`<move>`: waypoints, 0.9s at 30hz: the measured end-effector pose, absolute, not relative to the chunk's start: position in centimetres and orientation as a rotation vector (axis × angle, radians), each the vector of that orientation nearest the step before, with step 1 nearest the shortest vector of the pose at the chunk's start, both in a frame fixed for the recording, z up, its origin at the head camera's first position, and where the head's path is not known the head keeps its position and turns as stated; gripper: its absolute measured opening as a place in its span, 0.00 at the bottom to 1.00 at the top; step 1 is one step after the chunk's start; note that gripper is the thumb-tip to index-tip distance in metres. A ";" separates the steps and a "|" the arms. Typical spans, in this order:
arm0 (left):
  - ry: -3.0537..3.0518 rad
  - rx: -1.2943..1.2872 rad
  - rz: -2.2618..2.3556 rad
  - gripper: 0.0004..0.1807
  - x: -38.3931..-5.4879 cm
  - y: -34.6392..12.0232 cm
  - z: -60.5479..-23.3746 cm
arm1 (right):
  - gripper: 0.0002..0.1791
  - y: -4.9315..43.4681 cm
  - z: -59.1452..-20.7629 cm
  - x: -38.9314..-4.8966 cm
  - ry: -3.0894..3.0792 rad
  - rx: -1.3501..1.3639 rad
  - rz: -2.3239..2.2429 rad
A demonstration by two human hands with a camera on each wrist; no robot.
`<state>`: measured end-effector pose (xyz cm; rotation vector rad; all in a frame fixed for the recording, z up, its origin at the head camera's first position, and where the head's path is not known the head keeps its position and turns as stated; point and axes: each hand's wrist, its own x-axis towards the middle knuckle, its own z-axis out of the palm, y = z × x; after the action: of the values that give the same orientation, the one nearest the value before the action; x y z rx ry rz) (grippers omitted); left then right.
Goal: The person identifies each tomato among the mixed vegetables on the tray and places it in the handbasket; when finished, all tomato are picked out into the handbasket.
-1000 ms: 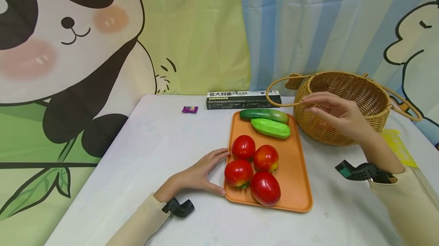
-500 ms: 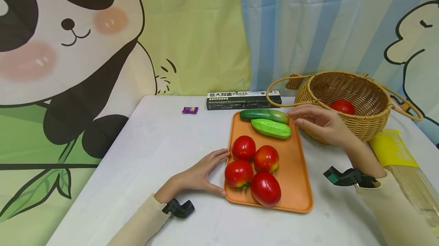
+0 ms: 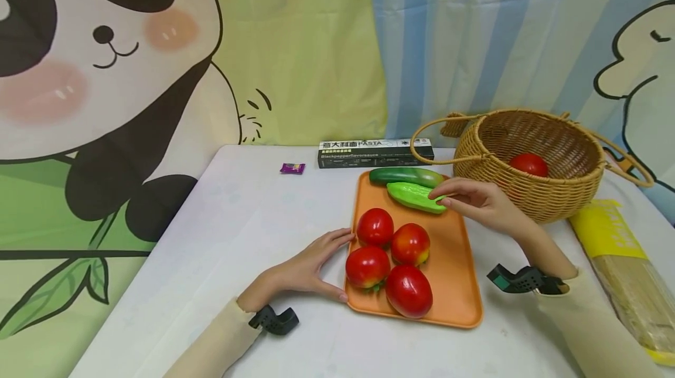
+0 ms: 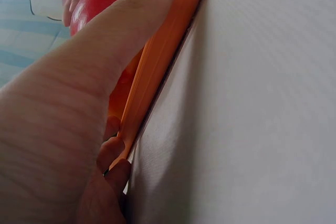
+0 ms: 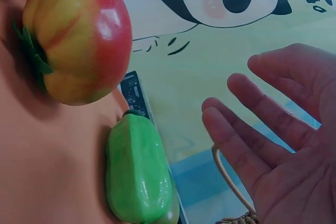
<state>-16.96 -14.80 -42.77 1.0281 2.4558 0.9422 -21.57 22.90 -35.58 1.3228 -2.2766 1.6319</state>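
One black box (image 3: 375,153) reading "PASTA", "Blackpepperflavorsauce", smaller print seemingly illegible

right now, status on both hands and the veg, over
Right hand open, fingertips at the light green cucumber on the orange tray. Left hand open, steadying the tray's edge. Nothing in the way.

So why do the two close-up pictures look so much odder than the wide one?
Head view: even, soft light, all sharp. Left wrist view: the camera sits so near that the left hand and flat orange plastic tray fill it, softly blurred. Right wrist view: tilted, the pale green toy cucumber looms; right hand open.
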 end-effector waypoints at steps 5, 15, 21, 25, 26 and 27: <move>2.468 1.057 0.941 0.59 -17.0 -15.0 -42.8 | 0.15 22.5 -36.3 -21.6 -2.442 1.329 1.621; 2.470 1.054 0.955 0.59 -16.9 -15.1 -43.2 | 0.21 21.4 -37.8 -21.5 -2.639 1.564 1.631; 2.477 1.055 0.943 0.59 -16.9 -15.1 -43.1 | 0.27 20.9 -38.6 -21.4 -2.803 1.499 1.607; 2.478 1.078 0.948 0.59 -17.0 -15.0 -42.9 | 0.28 20.7 -38.8 -21.4 -2.821 1.490 1.604; 2.478 1.082 0.949 0.59 -17.0 -15.0 -42.8 | 0.27 20.6 -38.9 -21.4 -2.818 1.492 1.601; 2.477 1.084 0.949 0.59 -17.0 -15.0 -42.8 | 0.27 20.5 -38.9 -21.4 -2.816 1.489 1.602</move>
<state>-16.98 -15.05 -42.80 1.0842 2.4771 0.9492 -21.40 20.55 -38.89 1.4885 -2.8159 1.6023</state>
